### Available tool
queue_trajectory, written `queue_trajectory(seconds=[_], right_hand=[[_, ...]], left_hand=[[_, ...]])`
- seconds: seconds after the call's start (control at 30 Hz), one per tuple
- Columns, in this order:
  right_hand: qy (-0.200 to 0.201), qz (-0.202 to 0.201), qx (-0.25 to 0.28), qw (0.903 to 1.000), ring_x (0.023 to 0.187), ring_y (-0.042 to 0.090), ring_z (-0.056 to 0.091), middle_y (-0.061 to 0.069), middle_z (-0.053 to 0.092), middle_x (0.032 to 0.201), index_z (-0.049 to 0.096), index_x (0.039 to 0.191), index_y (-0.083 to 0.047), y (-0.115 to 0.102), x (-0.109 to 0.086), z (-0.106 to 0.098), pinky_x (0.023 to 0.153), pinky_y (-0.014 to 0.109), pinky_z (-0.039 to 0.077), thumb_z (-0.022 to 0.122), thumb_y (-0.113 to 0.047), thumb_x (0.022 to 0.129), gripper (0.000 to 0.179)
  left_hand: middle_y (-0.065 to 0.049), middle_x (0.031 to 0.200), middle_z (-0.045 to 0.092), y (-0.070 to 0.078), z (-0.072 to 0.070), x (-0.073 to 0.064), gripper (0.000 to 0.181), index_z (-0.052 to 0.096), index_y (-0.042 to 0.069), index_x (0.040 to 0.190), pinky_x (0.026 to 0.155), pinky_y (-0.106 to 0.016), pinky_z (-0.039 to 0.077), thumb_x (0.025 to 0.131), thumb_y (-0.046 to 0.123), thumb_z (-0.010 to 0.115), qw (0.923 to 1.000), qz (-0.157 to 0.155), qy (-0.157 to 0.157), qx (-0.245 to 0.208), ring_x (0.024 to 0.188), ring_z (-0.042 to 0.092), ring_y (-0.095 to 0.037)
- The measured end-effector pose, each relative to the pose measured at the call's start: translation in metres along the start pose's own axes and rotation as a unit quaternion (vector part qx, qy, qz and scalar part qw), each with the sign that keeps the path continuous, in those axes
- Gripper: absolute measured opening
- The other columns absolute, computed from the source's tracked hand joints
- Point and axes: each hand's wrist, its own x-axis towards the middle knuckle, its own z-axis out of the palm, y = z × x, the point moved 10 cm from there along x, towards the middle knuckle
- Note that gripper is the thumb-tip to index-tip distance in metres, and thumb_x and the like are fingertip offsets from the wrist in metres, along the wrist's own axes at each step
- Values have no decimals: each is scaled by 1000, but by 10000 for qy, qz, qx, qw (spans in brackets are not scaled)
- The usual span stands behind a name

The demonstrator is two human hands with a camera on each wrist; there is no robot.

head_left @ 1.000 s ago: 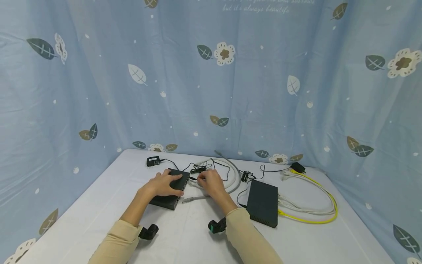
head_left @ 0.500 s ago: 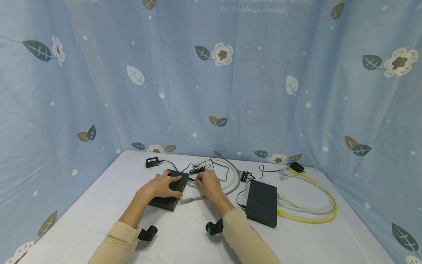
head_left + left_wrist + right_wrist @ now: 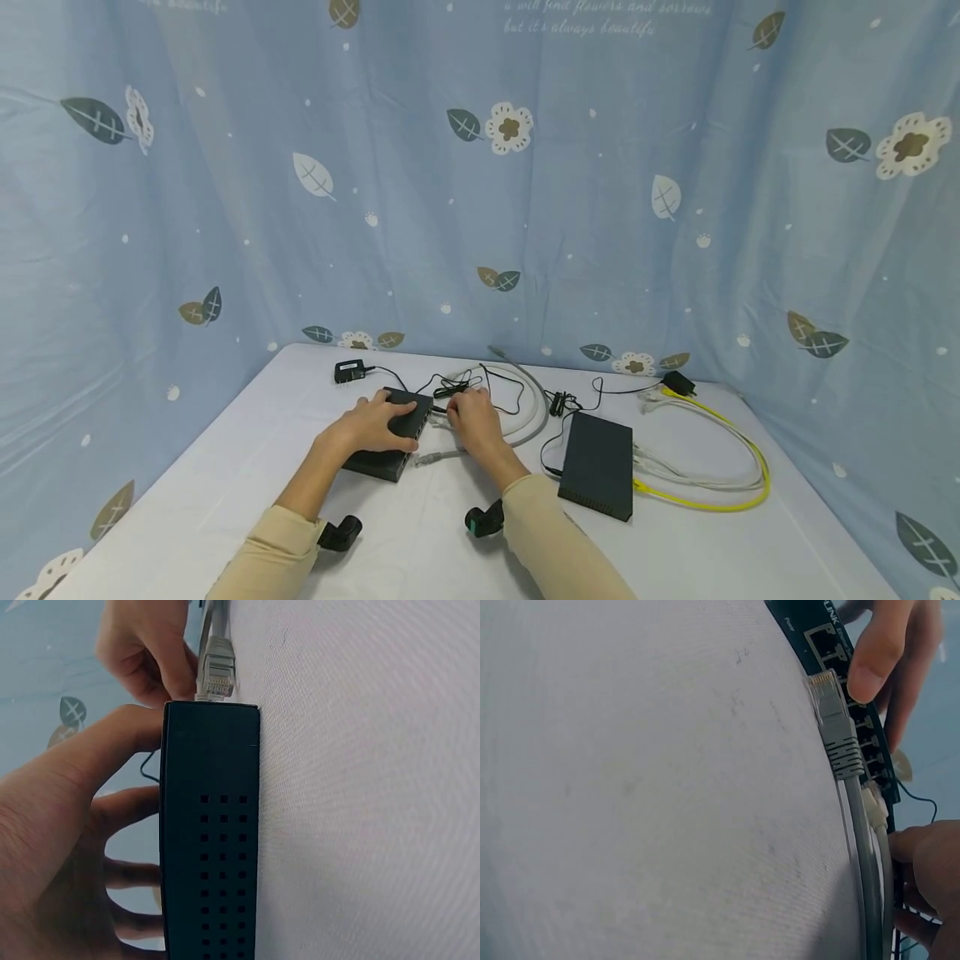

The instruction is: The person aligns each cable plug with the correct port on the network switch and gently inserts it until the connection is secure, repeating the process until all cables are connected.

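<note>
On the left of the bench (image 3: 420, 546), the black Ethernet switch (image 3: 377, 464) is best steadied under the left hand (image 3: 369, 423), spread wide, while the black cable plug (image 3: 439, 409), pinched by the right hand (image 3: 477, 417) at the switch's right side, should be guided straight.

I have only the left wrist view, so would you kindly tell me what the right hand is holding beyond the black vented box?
Observer: In the head view, the right hand pinches a slim black plug at the port side of the network switch; whether it is inserted, I cannot tell.
Operator: Thank you; is there another such black box on the table?
Observer: Yes, the head view shows a second network switch, to the right of the right hand.
</note>
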Motion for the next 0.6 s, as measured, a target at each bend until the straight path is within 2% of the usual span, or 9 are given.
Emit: queue_trajectory(seconds=[0.17, 0.33, 0.6], right_hand=[[11, 21, -67, 10000, 94, 19, 59, 0, 69, 94, 74, 91, -16, 0, -1, 2, 76, 32, 56, 66, -21, 94, 10], [-148, 29, 167, 9997, 89, 18, 58, 0, 67, 90, 73, 92, -14, 1, -3, 5, 74, 31, 53, 65, -19, 95, 10], [-150, -165, 331, 9992, 83, 15, 58, -2, 66, 84, 72, 85, -15, 3, -1, 4, 70, 26, 51, 73, -20, 89, 7]], left_hand=[[-28, 152, 33, 0, 0, 0, 80, 49, 27, 146, 93, -72, 41, 77, 59, 74, 10000, 0, 39, -19, 129, 40, -58], [-28, 151, 34, 1, 1, -1, 80, 49, 27, 146, 92, -72, 41, 77, 60, 74, 10000, 0, -4, 7, 129, 40, -59], [-27, 151, 34, 2, 0, -1, 80, 50, 27, 146, 92, -72, 41, 77, 59, 74, 9999, 133, -19, -97, 128, 42, -56]])
